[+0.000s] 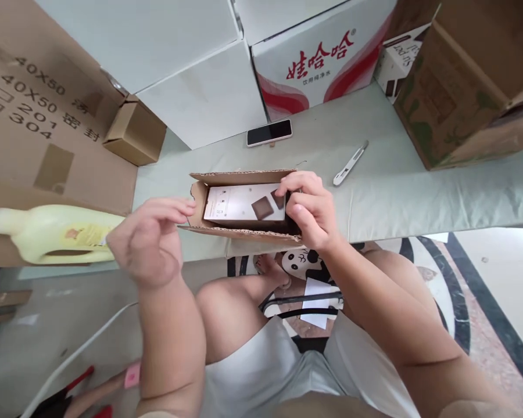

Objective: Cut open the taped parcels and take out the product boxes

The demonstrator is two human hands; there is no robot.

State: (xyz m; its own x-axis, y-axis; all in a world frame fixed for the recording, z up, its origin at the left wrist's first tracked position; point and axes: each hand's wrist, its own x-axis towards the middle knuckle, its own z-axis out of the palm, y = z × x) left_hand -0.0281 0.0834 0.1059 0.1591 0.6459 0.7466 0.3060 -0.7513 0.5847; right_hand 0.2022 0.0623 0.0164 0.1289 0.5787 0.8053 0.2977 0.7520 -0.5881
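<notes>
1. Pale grey-green cloth-covered table [379, 206]: bore everything listed in items 2, 5 and 6.
2. Long, open brown cardboard box [244, 233]: lay near the table's front edge, between the hands; inside it sat a white rectangular carton printed with dark brown squares [233, 203].
3. Left hand [148, 241]: held nothing; its fingers were extended close together at the box's left end. Contact could not be told.
4. Right hand [311, 209]: was curled over the box's right end, a fingertip on the carton; whether it gripped could not be told.
5. Slim dark-screened phone with pale edging [269, 133]: lay behind the box.
6. White-handled utility knife [351, 164]: lay right of the phone.
</notes>
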